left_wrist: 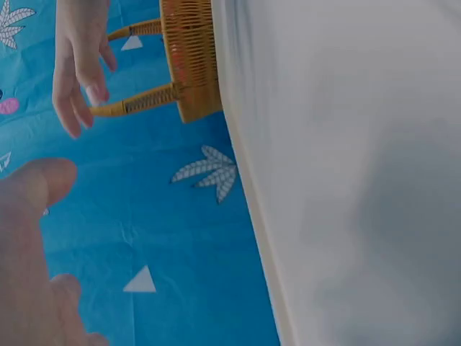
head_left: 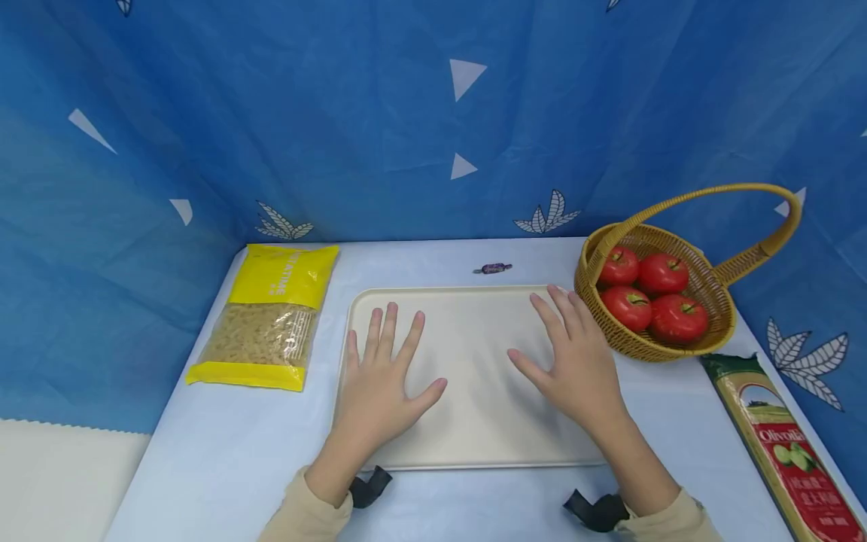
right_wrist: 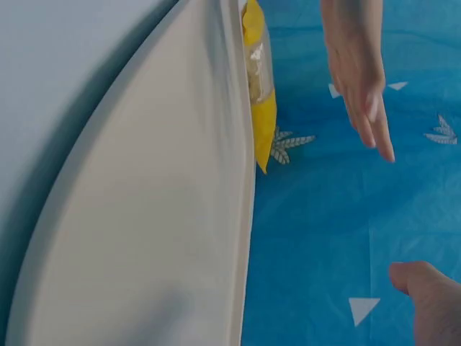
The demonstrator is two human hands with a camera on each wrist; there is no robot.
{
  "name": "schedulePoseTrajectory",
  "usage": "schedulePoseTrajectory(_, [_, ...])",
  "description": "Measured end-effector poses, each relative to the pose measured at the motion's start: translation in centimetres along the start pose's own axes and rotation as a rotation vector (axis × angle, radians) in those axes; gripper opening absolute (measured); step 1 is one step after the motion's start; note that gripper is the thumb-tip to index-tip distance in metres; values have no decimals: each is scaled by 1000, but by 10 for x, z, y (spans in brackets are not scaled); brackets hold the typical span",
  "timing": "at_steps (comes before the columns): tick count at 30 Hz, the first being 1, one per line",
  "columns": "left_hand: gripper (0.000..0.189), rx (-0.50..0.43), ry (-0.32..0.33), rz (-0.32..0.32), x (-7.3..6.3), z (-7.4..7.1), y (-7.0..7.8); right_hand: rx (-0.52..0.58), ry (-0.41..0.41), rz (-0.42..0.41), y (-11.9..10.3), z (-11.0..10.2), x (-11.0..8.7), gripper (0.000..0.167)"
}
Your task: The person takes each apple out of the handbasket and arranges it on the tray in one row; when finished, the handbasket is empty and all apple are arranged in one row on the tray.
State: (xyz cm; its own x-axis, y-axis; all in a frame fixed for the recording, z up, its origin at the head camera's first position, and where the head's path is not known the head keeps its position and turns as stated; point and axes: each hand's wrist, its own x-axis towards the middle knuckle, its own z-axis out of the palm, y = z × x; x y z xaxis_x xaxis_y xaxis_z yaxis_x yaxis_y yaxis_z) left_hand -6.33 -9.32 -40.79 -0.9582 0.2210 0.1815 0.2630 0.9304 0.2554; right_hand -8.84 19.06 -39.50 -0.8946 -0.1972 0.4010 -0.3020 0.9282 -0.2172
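Observation:
Both hands hover over a cream rectangular tray (head_left: 474,421) in the middle of the table. My left hand (head_left: 381,388) is palm down above the tray's left side, fingers spread and holding nothing. Over the right side is my right hand (head_left: 576,361), its fingers also spread and free of any object. A wicker basket (head_left: 718,331) with a tall handle stands just beyond the right hand, with several red apples (head_left: 664,272) inside. To the left of the tray lies a yellow bag of pasta (head_left: 271,331) with a transparent window.
A long pack of spaghetti (head_left: 789,452) with a red label lies at the table's right edge. Blue cloth (head_left: 379,113) with white prints rises behind and beside the table. Behind the tray, a small dark purple mark (head_left: 493,268) shows on the white tabletop (head_left: 223,452).

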Motion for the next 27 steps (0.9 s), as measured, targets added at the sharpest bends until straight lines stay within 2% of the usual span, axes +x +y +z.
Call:
schedulePoseTrajectory(8, [104,-191,-106,-64,-22,2,-27,93,-35,51,31,-16,-4,85])
schedulePoseTrajectory(15, [118,-280,-137,-146,-45,12,-55,283,-56,138,70,-32,0,79])
schedulePoseTrajectory(21, [126,-383,-159,-193,-57,20,-72,389,-91,202,114,-41,8,78])
schedulePoseTrajectory(27, [135,-463,-194,-230,-66,26,-85,382,-136,230,154,-42,15,77])
